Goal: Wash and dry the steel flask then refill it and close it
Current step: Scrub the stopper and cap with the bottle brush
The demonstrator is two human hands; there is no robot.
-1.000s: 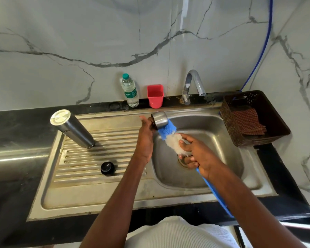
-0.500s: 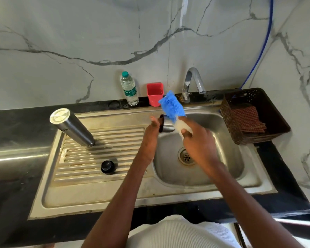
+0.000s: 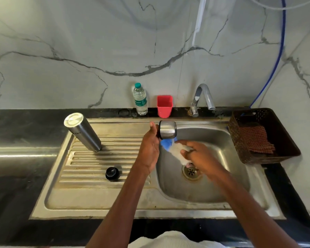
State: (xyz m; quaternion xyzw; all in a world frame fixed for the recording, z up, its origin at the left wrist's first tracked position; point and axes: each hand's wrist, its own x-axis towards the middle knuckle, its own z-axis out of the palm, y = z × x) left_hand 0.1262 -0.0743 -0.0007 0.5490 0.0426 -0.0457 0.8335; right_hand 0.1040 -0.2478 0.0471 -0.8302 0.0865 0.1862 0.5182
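Marble-veined wall panels back a black counter (image 3: 16,129) with a steel sink (image 3: 222,176). On the drainboard at nine o'clock, the steel flask (image 3: 82,132) stands inverted, a black stopper (image 3: 112,173) near it. Over the basin, a steel cap (image 3: 167,130) is gripped by the left hand (image 3: 149,149); a blue-and-white bottle brush (image 3: 174,149), its tip at the cap's mouth, is clasped by the right hand (image 3: 199,156). At two o'clock, a checked cloth (image 3: 256,138) lies in a dark basket (image 3: 284,136). A water bottle (image 3: 140,99) and red cup (image 3: 164,106) are seen at twelve.
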